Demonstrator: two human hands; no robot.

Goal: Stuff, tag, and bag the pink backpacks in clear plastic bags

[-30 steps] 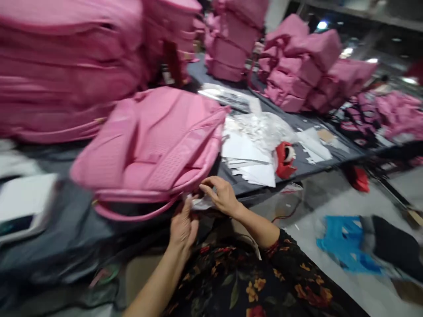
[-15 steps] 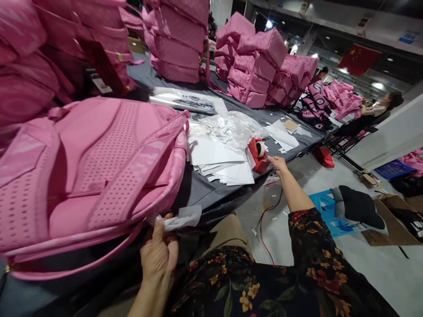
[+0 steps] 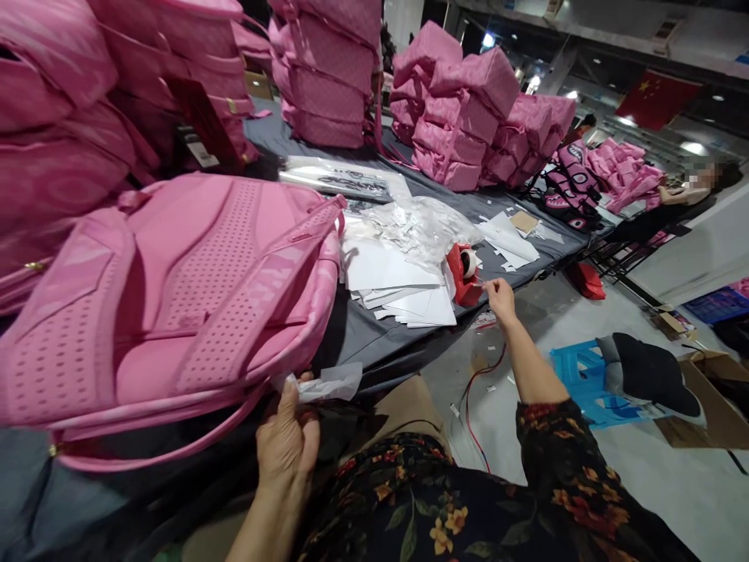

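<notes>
A pink backpack (image 3: 169,304) lies back-side up on the grey table (image 3: 363,336) in front of me. My left hand (image 3: 288,439) pinches a small white wrapped piece (image 3: 328,384) at the backpack's lower edge, near its carry handle. My right hand (image 3: 499,298) is stretched out to the right, fingers closed on a thin strip of tape beside the red tape dispenser (image 3: 462,273). A pile of white paper sheets (image 3: 398,285) and crumpled clear plastic (image 3: 418,226) lies between the backpack and the dispenser.
Stacks of pink backpacks (image 3: 456,117) fill the far side of the table and the left. On the floor to the right are a blue plastic stool (image 3: 591,378), a dark cloth (image 3: 649,371) and a cardboard box (image 3: 711,394). Another person (image 3: 679,195) sits far right.
My right hand left the white piece, reached right to the red tape dispenser, and now draws back a little from it. My left hand keeps hold at the backpack's edge.
</notes>
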